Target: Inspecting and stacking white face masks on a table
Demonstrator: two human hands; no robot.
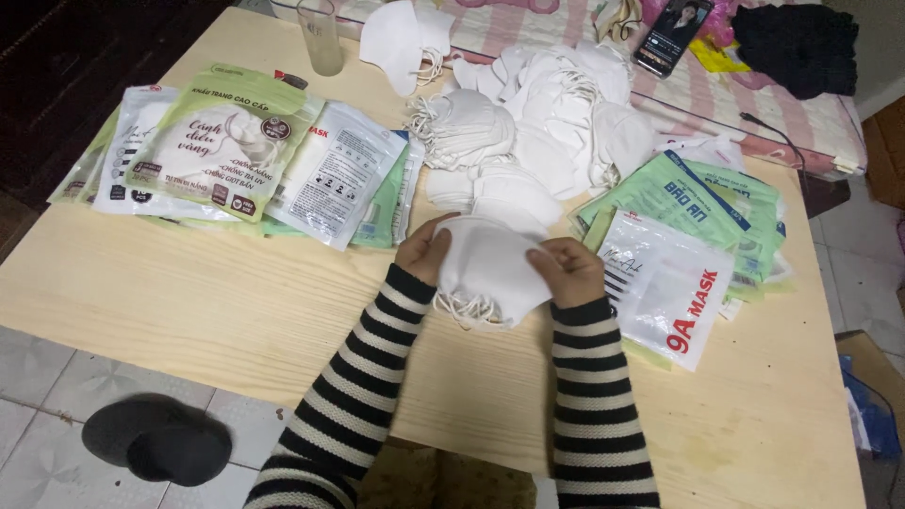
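White masks (485, 269), a small stack, sit pinched between your left hand (422, 250) and right hand (568, 270), both grips clamped on them, over the tabletop (189, 302) near the loose mask pile (537, 123).

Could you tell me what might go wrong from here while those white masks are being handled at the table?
The ear loops dangling under the stack of white masks held by the left hand and right hand could tangle. The loose mask pile behind might get knocked and spill. The packets beside the right hand lie near the table edge and could slide off.
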